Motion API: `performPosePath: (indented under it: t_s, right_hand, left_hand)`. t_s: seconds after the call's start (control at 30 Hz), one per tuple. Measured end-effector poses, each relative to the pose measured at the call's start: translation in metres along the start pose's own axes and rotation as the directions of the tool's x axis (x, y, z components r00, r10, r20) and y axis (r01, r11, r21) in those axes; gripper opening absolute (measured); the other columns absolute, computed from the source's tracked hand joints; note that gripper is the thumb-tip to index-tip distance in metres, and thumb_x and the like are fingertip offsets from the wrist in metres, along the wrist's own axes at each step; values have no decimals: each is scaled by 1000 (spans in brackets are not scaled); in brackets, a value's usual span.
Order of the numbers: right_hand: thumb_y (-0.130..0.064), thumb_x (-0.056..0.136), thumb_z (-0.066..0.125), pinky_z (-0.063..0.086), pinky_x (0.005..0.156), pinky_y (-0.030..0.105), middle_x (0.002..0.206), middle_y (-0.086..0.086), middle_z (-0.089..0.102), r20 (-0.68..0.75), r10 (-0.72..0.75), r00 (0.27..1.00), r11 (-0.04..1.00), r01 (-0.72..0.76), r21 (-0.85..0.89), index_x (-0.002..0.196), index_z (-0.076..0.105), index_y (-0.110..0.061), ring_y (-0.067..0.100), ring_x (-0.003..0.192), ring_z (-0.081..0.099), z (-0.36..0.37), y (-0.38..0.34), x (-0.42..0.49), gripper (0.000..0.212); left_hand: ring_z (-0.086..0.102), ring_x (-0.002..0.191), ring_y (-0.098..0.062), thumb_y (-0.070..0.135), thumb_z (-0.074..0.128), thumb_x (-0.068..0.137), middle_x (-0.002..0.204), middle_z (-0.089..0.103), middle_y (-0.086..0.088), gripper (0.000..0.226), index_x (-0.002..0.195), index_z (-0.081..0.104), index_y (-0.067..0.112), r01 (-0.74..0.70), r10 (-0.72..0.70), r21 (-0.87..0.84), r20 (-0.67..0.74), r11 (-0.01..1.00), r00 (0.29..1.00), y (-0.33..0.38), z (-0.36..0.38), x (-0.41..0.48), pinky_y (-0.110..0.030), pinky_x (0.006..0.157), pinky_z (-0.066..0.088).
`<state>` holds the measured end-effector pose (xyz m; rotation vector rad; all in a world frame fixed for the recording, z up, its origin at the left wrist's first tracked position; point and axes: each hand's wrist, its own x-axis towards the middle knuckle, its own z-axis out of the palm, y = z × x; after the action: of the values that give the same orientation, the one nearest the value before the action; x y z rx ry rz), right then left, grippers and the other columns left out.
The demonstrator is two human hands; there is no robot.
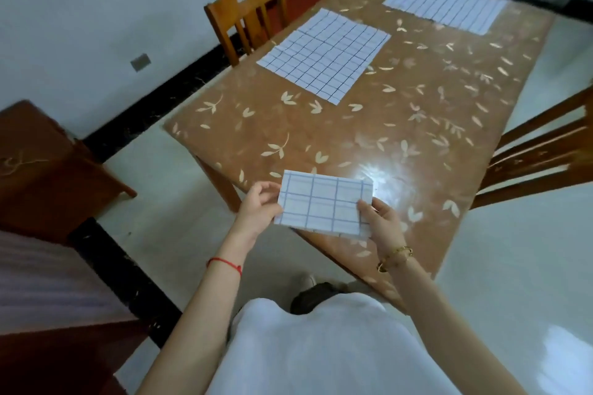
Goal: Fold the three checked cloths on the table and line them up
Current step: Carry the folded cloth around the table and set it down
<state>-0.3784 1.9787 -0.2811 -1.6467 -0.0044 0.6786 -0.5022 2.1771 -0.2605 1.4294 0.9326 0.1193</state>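
A small folded white cloth with blue checks [324,202] hangs just above the near corner of the table. My left hand [260,207] pinches its left edge. My right hand [380,218] grips its lower right corner, thumb on top. A second checked cloth [324,54] lies spread flat in the middle of the table. The third checked cloth [446,5] lies flat near the far end.
The long table [401,125] has a glossy brown cover with a leaf print. One wooden chair [247,9] stands at its left side, another [539,151] at its right, more at the far end. A dark wooden cabinet [41,170] is at left.
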Motion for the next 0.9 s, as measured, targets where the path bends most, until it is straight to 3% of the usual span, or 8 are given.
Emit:
performPosePath:
  t_s: [0.2,0.33,0.43,0.57,0.73,0.83,0.9]
  right_hand:
    - [-19,97,55,54,55,25,80,1,68,-194,56,979,998,-52,25,86,66,-15,16,70,65,-4,-5,7,16]
    - [-15,95,58,56,65,33,89,9,69,-308,102,946,991,-69,114,91,68,-10,24,80,66,-4,3,5,12]
    - [-10,91,61,56,69,36,83,3,67,-403,148,903,982,-87,166,85,67,-12,22,81,65,1,11,-2,9]
    - [-5,89,60,50,61,16,80,-7,66,-514,163,842,985,-115,125,89,66,-14,6,74,61,5,25,-10,11]
    - [-7,89,60,47,65,22,82,-5,64,-585,265,767,964,-231,133,92,65,-13,13,79,59,0,56,-10,9]
    - [-7,88,59,47,67,25,81,-4,65,-592,316,742,946,-291,141,89,66,-14,15,80,60,-6,72,-8,9]
    - [-7,88,58,46,68,25,83,-1,65,-598,332,730,938,-322,128,89,66,-13,16,81,60,-10,82,-6,10]
  left_hand:
    - [61,114,-16,-14,51,83,114,68,2,41,102,66,19,-24,3,135,155,991,988,19,16,47,-41,94,55]
    - [60,110,-16,-15,52,83,109,67,6,47,113,69,17,-30,-17,174,265,984,964,28,25,71,-27,80,58]
    - [58,110,-17,-14,54,85,108,66,7,47,118,69,18,-42,-38,225,341,974,939,30,34,82,-24,76,57]
    - [55,113,-21,-14,53,88,114,62,1,49,120,67,19,-58,-75,295,421,954,904,22,46,91,-23,70,55]
    - [55,101,-19,-15,48,89,115,58,1,52,124,66,17,-33,-157,365,478,930,864,0,63,97,-13,56,49]
    - [54,112,-26,-15,45,89,127,58,-4,52,124,68,17,12,-230,410,488,912,842,-23,74,107,-27,89,54]
    - [55,119,-31,-14,43,90,134,58,-10,52,119,70,19,39,-272,430,493,902,826,-36,82,111,-37,103,49]
